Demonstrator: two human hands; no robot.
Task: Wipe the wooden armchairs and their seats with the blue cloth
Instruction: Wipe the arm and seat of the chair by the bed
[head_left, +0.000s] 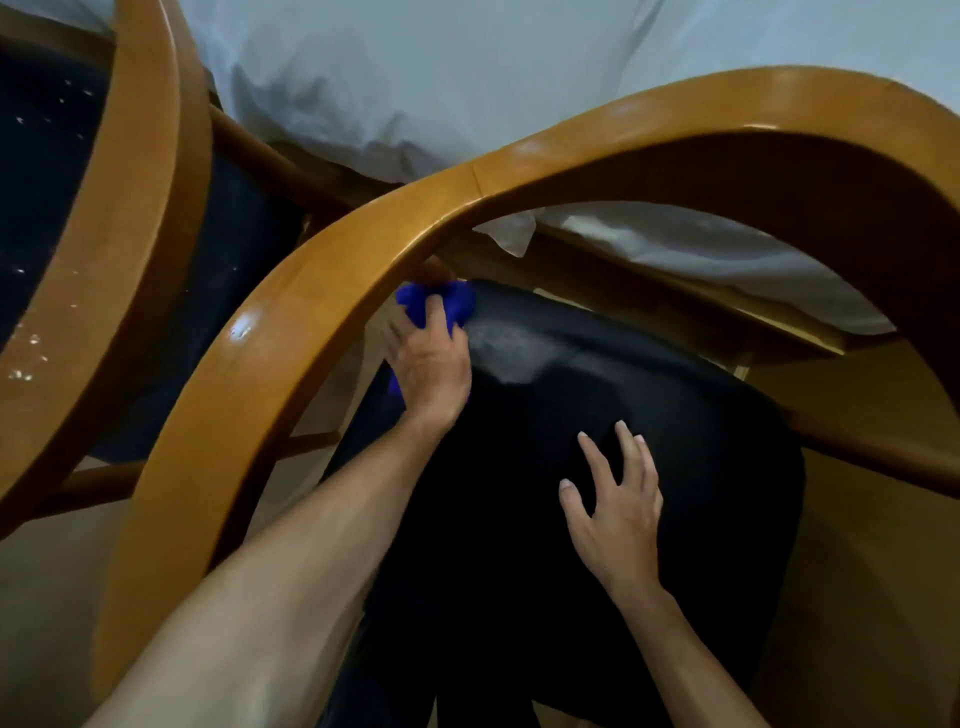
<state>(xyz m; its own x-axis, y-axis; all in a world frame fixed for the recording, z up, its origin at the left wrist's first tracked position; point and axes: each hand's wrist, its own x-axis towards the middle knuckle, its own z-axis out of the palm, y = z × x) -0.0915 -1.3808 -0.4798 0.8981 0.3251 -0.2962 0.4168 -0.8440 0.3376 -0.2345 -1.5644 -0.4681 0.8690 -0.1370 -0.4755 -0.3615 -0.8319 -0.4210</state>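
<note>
I look down through the curved wooden back rail (322, 291) of an armchair onto its dark padded seat (649, 395). My left hand (434, 364) grips the bunched blue cloth (457, 301) at the seat's far left corner, just under the rail. My right hand (615, 512) rests flat on the middle of the seat with fingers spread. A pale dusty patch (511, 345) lies on the seat just right of the cloth.
A second wooden armchair (119, 218) with a dark speckled seat (36, 171) stands close on the left. A table draped in white cloth (467, 78) runs behind both chairs, its wooden edge (675, 296) right behind the seat. Beige floor (857, 623) shows at right.
</note>
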